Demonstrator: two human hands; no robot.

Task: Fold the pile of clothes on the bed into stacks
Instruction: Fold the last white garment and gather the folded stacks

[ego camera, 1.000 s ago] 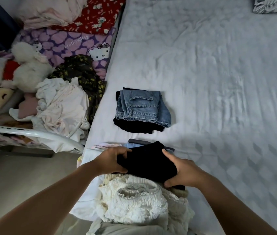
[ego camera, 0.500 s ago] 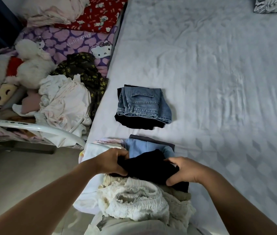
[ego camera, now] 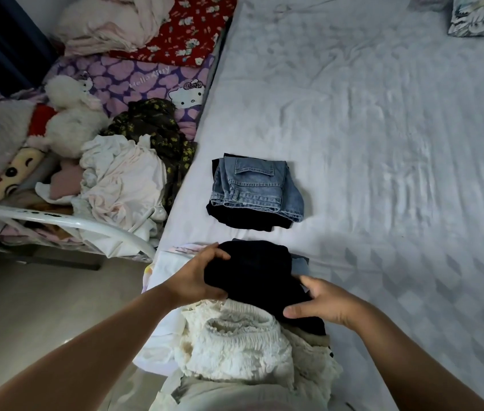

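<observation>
Fingers of both my hands are closed on a folded black cloth garment (ego camera: pixel 252 277) — my left hand (ego camera: pixel 196 277) grips its left edge, my right hand (ego camera: pixel 321 304) pinches its near right corner. It sits on the near-left edge of the white-sheeted bed (ego camera: pixel 383 143), above a heap of cream ruffled lace clothing (ego camera: pixel 240 345). Just beyond, apart from it, folded blue denim jeans (ego camera: pixel 257 188) rest on a folded black piece (ego camera: pixel 246 222) — one small stack.
</observation>
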